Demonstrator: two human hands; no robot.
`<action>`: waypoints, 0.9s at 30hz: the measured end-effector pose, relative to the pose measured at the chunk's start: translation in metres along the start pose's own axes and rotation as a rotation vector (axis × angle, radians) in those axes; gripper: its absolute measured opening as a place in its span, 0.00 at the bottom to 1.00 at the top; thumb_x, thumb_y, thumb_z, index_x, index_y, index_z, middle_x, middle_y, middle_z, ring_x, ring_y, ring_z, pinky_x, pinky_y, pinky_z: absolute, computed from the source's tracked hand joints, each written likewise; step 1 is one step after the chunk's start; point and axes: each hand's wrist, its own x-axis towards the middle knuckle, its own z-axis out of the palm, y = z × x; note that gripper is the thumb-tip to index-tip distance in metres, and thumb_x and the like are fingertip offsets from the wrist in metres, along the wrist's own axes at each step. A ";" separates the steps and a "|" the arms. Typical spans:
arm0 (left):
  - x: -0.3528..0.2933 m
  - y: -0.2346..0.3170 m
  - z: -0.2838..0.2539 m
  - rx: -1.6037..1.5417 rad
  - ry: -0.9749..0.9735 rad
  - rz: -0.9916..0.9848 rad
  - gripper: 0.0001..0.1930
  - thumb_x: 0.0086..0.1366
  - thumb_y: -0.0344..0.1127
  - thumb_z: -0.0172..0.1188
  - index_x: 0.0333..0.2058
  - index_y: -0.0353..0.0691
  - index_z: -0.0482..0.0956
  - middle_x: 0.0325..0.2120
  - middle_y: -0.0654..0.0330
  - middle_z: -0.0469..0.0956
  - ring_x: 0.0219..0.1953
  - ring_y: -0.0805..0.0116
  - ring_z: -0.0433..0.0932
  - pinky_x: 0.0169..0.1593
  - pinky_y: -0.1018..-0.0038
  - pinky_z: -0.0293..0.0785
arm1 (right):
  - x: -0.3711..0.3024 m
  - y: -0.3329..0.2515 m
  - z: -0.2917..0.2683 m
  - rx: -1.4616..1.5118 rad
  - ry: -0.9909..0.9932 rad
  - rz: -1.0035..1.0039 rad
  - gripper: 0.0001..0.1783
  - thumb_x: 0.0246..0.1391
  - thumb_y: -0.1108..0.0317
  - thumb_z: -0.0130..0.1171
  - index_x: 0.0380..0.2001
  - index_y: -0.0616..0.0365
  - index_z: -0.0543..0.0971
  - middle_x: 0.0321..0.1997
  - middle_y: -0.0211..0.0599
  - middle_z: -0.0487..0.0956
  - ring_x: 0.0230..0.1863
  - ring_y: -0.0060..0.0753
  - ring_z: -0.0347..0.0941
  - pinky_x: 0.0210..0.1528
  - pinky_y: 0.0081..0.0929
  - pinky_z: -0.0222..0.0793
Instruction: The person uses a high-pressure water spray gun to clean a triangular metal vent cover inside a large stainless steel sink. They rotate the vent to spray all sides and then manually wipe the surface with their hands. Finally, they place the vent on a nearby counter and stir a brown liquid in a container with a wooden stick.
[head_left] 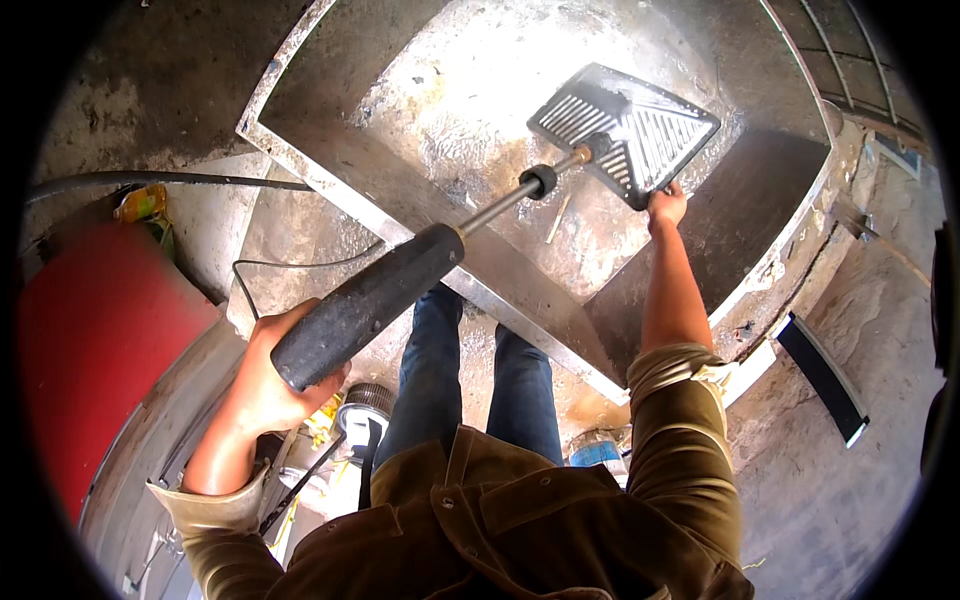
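Observation:
My left hand [275,380] is wrapped round the rear end of a pressure washer wand [370,305], which has a thick black grip and a thin metal tube. The wand slants up and right over the rim of a basin [335,190]. Its nozzle end overlaps a dark, square slotted grille panel [668,135] in this view; whether they touch I cannot tell. My right hand [668,205] grips the panel by its lower corner and keeps it tilted inside the basin. Bright glare and wet patches cover the basin floor around the panel. The fingertips of my right hand are partly hidden.
A black hose [170,179] runs in from the left to the basin. At the left stands a red panel [105,350]. Below the wand sits a silver cylindrical part [367,405]. A blue-and-white container [597,450] is beside my legs, and a black strip [822,380] lies at the right.

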 end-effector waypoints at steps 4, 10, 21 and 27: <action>0.007 0.001 -0.002 0.006 0.061 -0.077 0.15 0.44 0.23 0.62 0.35 0.34 0.75 0.22 0.54 0.75 0.25 0.63 0.77 0.34 0.72 0.72 | -0.021 0.033 -0.003 -0.031 0.055 0.053 0.22 0.38 0.80 0.52 0.42 0.65 0.79 0.27 0.40 0.81 0.21 0.24 0.72 0.24 0.25 0.68; 0.015 0.018 -0.003 0.047 -0.016 -0.022 0.16 0.43 0.24 0.63 0.35 0.34 0.75 0.23 0.52 0.77 0.25 0.61 0.77 0.34 0.71 0.72 | -0.050 0.024 -0.017 -0.003 0.011 0.158 0.23 0.39 0.79 0.53 0.44 0.67 0.78 0.36 0.50 0.82 0.35 0.36 0.79 0.40 0.26 0.71; 0.014 0.040 0.008 0.082 -0.074 -0.043 0.14 0.42 0.24 0.62 0.32 0.34 0.75 0.21 0.51 0.75 0.23 0.52 0.77 0.31 0.70 0.72 | -0.057 0.006 -0.033 -0.083 -0.074 0.128 0.26 0.36 0.78 0.54 0.45 0.68 0.78 0.35 0.51 0.81 0.36 0.37 0.79 0.43 0.27 0.71; 0.011 0.044 0.011 0.126 -0.132 0.046 0.13 0.42 0.24 0.63 0.31 0.35 0.74 0.21 0.54 0.76 0.24 0.58 0.78 0.32 0.71 0.72 | -0.052 0.030 -0.027 -0.209 0.044 -0.032 0.28 0.37 0.77 0.56 0.48 0.68 0.76 0.38 0.52 0.81 0.40 0.39 0.79 0.45 0.26 0.70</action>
